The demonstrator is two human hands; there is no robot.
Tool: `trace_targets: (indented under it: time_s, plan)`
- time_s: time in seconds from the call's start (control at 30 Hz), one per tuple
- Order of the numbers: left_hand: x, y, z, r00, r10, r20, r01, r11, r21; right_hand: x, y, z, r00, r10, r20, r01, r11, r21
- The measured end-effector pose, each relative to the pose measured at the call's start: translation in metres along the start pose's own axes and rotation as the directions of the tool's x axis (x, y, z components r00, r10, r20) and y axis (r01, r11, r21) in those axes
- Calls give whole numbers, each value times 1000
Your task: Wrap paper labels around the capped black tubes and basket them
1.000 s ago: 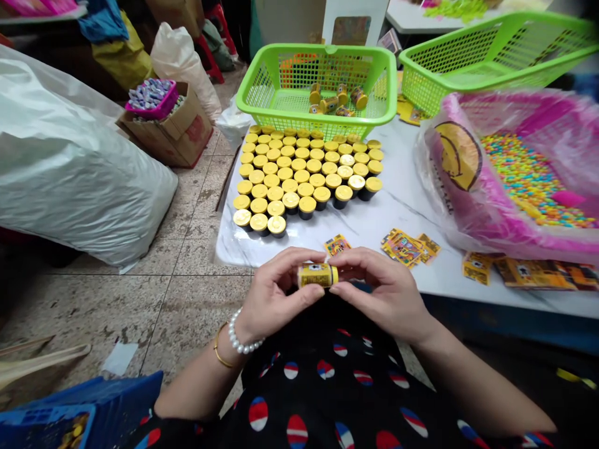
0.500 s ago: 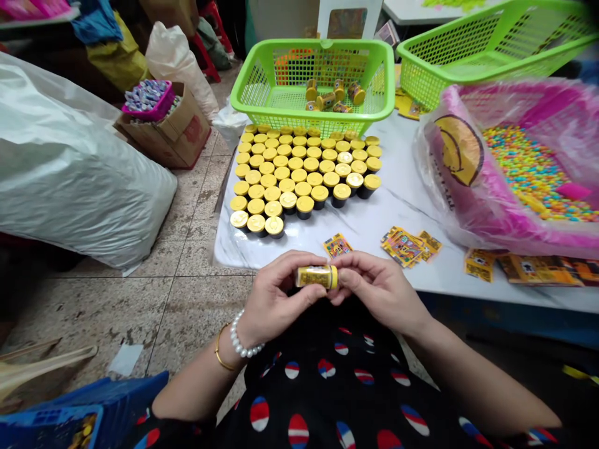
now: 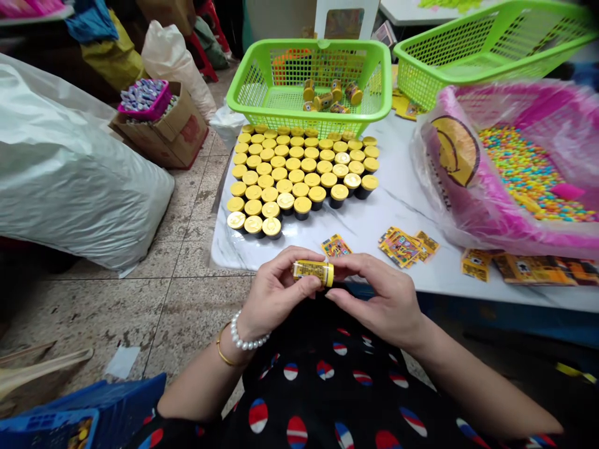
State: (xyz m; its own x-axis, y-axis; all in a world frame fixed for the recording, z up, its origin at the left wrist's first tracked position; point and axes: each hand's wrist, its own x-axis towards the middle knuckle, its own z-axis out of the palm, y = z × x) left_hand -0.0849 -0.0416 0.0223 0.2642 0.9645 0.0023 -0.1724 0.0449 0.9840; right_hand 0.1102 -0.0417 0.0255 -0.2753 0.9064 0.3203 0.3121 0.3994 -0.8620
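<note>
A small clear tube (image 3: 312,272) with a yellow printed label and a yellow cap lies sideways in my left hand (image 3: 276,290), pinched between thumb and fingers. My right hand (image 3: 381,296) is beside the capped end, its thumb and fingers apart around a gap; whether a fingertip still touches the cap I cannot tell. Just beyond my hands, a printed yellow label (image 3: 336,246) lies on the white marbled table (image 3: 360,218). Farther back stand several dark tubs with yellow lids (image 3: 294,164), packed in rows.
Behind the rows, a green basket (image 3: 238,81) holds several labelled tubes. To the right are a pink plastic-lined tub (image 3: 461,215) of colourful candies and a pile of labels (image 3: 402,245). Another green basket (image 3: 421,78) is behind. A white sack (image 3: 79,168) stands left, a blue crate (image 3: 126,405) lower left.
My right thumb and fingers have spread apart and come off the cap. The tube stays in my left hand, shifted slightly left and turned a little.
</note>
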Motion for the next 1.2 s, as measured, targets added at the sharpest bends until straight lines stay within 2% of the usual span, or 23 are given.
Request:
trace_targets:
  time_s: [0.03, 0.1, 0.13, 0.2, 0.23, 0.27, 0.33, 0.4, 0.47, 0.5, 0.57, 0.67, 0.73, 0.8, 0.87, 0.93, 1.07, 1.13, 1.2]
  plan:
    - [0, -1, 0, 998, 60, 6, -60, 998, 37, 0, 0, -1, 1000, 6, -13, -6, 1000, 8]
    - [1, -2, 1, 979, 203, 37, -206, 968, 146, 1, 0, -2, 989, 146, 29, -148, 979, 142]
    - [1, -3, 2, 963, 263, 62, -270, 942, 199, 2, 0, -1, 963, 249, 99, -266, 935, 234]
    - [0, -4, 2, 940, 325, 106, -342, 898, 279, 5, 1, 0, 874, 408, 264, -483, 793, 372]
    - [0, -5, 2, 937, 331, 109, -349, 889, 297, 6, 2, 0, 839, 444, 314, -542, 735, 407]
    - [-1, -5, 2, 942, 321, 95, -335, 897, 287, 7, 3, 1, 827, 458, 325, -561, 709, 428]
    - [-2, -6, 2, 969, 246, 21, -246, 954, 170, 7, 3, 1, 870, 428, 246, -494, 752, 437]
    - [-4, -4, 3, 996, 87, -28, -86, 996, 19, 5, 2, 0, 938, 328, 112, -346, 866, 360]
    - [-5, -2, 4, 998, -60, -27, 59, 997, -42, 3, 0, 0, 977, 210, 32, -212, 949, 233]
    - [-5, 0, 4, 995, -95, -21, 94, 995, -31, 3, -1, 0, 983, 183, 21, -183, 963, 199]
    - [-6, 3, 5, 997, -74, -17, 75, 996, 40, 2, -2, 2, 973, 226, 41, -229, 939, 255]
    - [-5, 4, 5, 999, 40, 13, -42, 976, 213, 4, -3, 5, 901, 397, 173, -431, 787, 441]
    - [-5, 4, 4, 996, 84, 32, -90, 945, 314, 5, -1, 5, 858, 450, 249, -512, 707, 487]
    - [-4, 2, 2, 994, 99, 34, -105, 940, 324, 4, 0, 3, 844, 458, 280, -535, 680, 501]
    - [-3, 1, 1, 996, 87, 12, -87, 962, 258, 3, 1, 0, 853, 438, 285, -521, 673, 525]
    - [-2, 1, 2, 995, 96, -11, -91, 971, 220, 1, 1, 0, 872, 405, 275, -488, 673, 556]
    - [-3, 0, 7, 976, 218, -3, -207, 930, 304, 1, -5, 4, 903, 339, 264, -430, 709, 559]
    - [-5, 0, 8, 982, 187, -9, -181, 962, 205, 2, -8, 6, 929, 313, 196, -369, 795, 482]
    - [-7, -1, 7, 996, 87, -7, -87, 996, 7, 3, -10, 6, 971, 229, 65, -238, 920, 311]
